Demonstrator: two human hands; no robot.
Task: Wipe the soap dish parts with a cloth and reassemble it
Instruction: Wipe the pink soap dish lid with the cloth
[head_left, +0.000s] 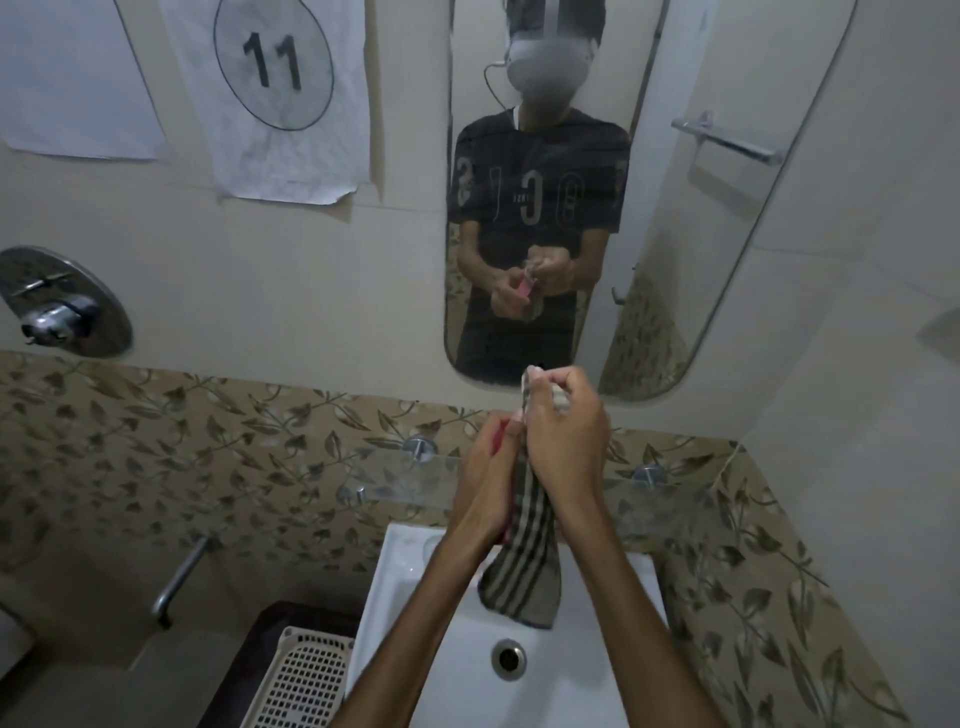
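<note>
Both hands are raised over the white sink (415, 582), close together and touching. The left hand (485, 483) curls around a pink soap dish part (500, 435), of which only a thin red-pink edge shows between the fingers (the mirror (675, 218) above reflects the same pink piece in that hand). The right hand (563, 436) pinches the top of a striped cloth (524, 566), its fingers bent tightly around the bunched upper end near the mirror's lower edge. The cloth, beige with dark stripes, hangs down between the two wrists, its loose end dangling above the sink's drain (508, 658).

Behind the hands a glass shelf (410, 475) runs along the leaf-patterned tiles. A sheet of paper (270, 98) with the number 11 in a circle is stuck to the wall at upper left, a chrome shower knob (62, 301) sits below it, and a white plastic basket (306, 675) lies left of the sink.
</note>
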